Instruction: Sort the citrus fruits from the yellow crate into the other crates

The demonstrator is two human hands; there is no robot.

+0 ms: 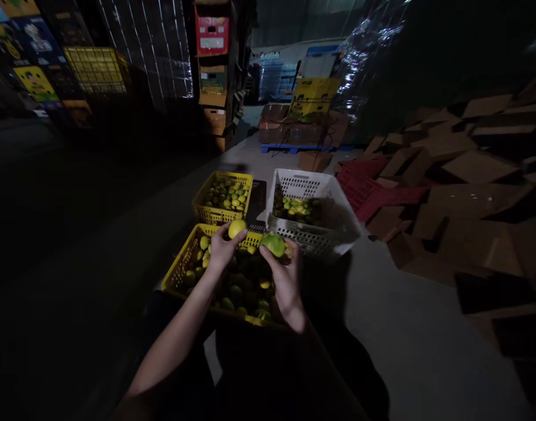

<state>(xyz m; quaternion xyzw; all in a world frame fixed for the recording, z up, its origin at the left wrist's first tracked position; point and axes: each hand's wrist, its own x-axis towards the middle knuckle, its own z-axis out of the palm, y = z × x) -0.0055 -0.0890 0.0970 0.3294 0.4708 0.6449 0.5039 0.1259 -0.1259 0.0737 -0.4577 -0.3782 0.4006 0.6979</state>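
A dim room surrounds us, with cartons [473, 202] heaped at the right of the frame and a grey floor [399, 316] under everything. At the centre, our left hand [221, 251] is closed around a yellow fruit [237, 228] and our right hand [289, 280] around a green fruit [273, 244]; whether the yellow patch by the right fingers is another one, we cannot tell. We hold the two apart, above the near crate [173, 276], by their sides, which leaves much of each skin in our sight. That crate sits right before us, likely for easy reach. Just beyond stand the far crate [200, 203] at left and the white crate [335, 202] at right, both part-filled, probably grouped to spare us long stretches.
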